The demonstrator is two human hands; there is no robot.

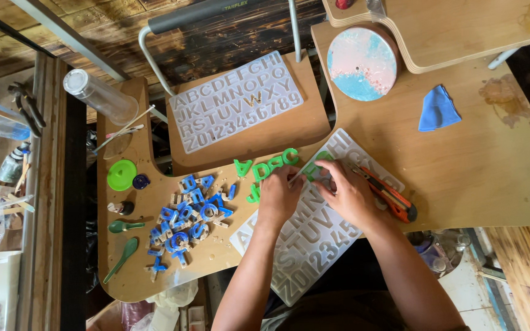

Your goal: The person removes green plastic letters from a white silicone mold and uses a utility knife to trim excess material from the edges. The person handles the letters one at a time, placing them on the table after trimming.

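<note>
Wooden tables carry a clear letter mould, where both hands work. Left hand and right hand pinch with narrow fingers a green letter at the mould's upper part. Orange knife lies beside; blue letters are piled left.

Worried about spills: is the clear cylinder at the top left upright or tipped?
Tipped: the clear cylinder lies on its side across the wooden board, capped end pointing up-left.

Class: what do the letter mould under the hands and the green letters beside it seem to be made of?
Letter mould: probably silicone, translucent, milky and matte, with recessed characters. Green letters: likely cast resin or plastic, glossy and see-through, with edges that catch the light.
</note>
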